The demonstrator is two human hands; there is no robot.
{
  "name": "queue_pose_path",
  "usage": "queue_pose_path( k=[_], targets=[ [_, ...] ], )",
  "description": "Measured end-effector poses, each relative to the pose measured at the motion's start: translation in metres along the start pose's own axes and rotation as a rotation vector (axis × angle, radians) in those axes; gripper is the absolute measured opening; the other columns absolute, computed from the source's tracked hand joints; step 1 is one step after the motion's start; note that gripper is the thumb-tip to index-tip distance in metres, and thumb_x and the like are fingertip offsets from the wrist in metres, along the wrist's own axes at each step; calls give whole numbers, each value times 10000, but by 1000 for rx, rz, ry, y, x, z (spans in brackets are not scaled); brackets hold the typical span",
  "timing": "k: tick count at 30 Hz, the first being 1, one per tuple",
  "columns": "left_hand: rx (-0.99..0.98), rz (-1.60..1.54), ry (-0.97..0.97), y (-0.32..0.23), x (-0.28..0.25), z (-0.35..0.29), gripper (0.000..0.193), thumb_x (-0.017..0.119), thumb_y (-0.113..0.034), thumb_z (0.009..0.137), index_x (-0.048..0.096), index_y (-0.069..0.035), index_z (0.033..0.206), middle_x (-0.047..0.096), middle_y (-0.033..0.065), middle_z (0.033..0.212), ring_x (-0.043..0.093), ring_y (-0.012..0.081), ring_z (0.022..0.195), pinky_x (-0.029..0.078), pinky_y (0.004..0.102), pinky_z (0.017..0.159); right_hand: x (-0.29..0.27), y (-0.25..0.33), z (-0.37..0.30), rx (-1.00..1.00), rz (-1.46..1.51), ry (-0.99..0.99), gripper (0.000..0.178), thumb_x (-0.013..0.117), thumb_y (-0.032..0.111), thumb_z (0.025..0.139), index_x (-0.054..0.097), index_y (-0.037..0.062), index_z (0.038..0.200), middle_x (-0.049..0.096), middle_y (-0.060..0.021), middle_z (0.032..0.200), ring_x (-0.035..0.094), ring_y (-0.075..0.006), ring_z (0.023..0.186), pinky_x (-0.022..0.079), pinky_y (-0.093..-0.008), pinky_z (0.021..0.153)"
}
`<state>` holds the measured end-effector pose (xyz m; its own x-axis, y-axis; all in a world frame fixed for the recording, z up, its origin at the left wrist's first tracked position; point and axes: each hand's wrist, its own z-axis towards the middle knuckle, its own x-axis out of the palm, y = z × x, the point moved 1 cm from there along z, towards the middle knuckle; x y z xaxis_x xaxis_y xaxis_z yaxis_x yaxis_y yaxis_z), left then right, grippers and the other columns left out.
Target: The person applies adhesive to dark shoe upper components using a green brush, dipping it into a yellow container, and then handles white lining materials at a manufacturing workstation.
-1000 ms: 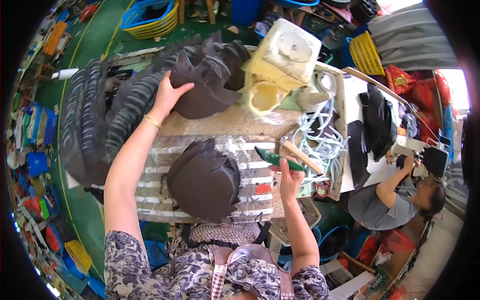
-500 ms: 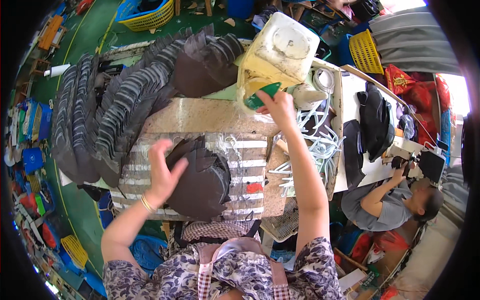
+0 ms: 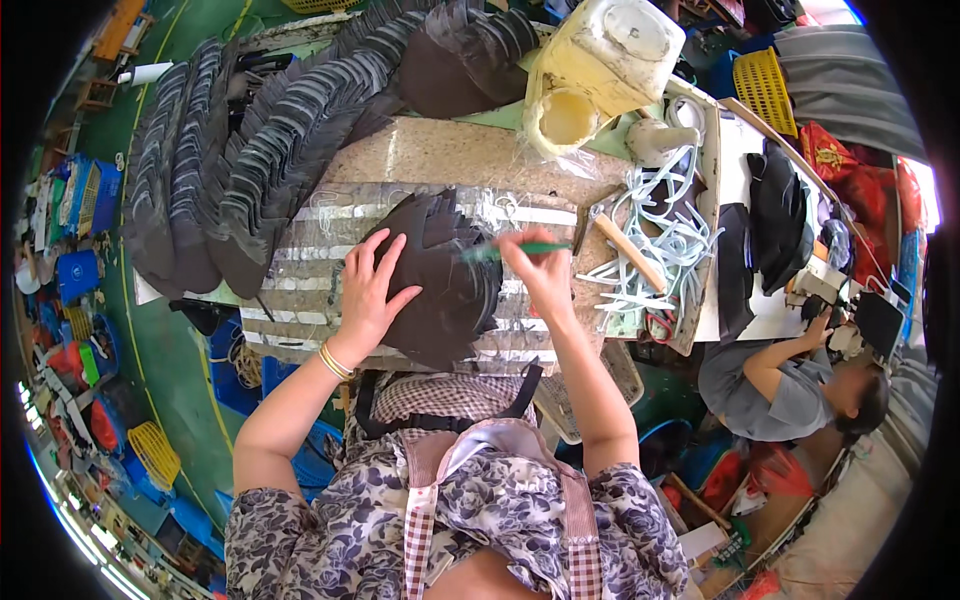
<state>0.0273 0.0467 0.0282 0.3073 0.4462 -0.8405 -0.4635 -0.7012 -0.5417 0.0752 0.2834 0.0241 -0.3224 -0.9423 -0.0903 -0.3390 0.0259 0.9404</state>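
Note:
A fanned stack of dark brown, fabric-like cut pieces (image 3: 432,305) lies on a board with white stripes (image 3: 300,268) in front of me. My left hand (image 3: 368,295) rests on the stack's left side, its fingers spread. Pinched in my right hand (image 3: 540,275) is a thin green scraper (image 3: 535,248), whose blurred tip lies over the stack's right part. Beyond the board stands a cut-open, yellowish plastic jug (image 3: 610,60) with a round mouth (image 3: 565,118) crusted with pale, glue-like residue.
Long overlapping rows of dark pieces (image 3: 290,125) cover the table's left side. To the right lie pale blue strips (image 3: 650,215), a wooden stick (image 3: 630,252) and red-handled scissors (image 3: 658,325). Another person (image 3: 780,390) works at a machine at the far right.
My right hand has drawn the green scraper out of the jug's mouth and toward me, onto the stack. My left hand has come down onto the pieces. The whole view has shifted.

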Motion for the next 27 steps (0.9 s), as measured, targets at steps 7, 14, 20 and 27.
queue_pose_path(
  k=[7,14,20,27],
  targets=[
    [26,-27,9,-1,3,-2,717,735,-200,691,415,-122,1327,356,139,1325,385,349,1147,349,428,964,5,-37,-35,-218,92,-91,143,638,112,751,607,-9,821,661,-81,821,596,-129,765,465,-258,716],
    [64,-29,4,2,-1,2,642,708,-208,722,451,-123,1304,364,147,1301,398,344,1106,351,424,952,-7,-26,-68,-151,327,-223,110,616,92,810,564,12,866,629,-93,929,577,-145,843,456,-285,758],
    [60,-74,1,10,2,5,583,686,-114,731,486,-134,1278,390,157,1268,407,349,1092,355,418,956,35,-38,-62,-677,-262,2,200,700,55,657,561,40,799,637,-115,853,638,-266,772,515,-331,676],
    [11,-156,-76,9,0,3,634,700,-82,711,436,-57,1286,417,130,1239,416,318,1079,361,390,952,11,-22,-84,-513,-312,41,145,734,126,730,644,54,818,662,-81,732,642,-144,614,496,-268,544]
  ],
)
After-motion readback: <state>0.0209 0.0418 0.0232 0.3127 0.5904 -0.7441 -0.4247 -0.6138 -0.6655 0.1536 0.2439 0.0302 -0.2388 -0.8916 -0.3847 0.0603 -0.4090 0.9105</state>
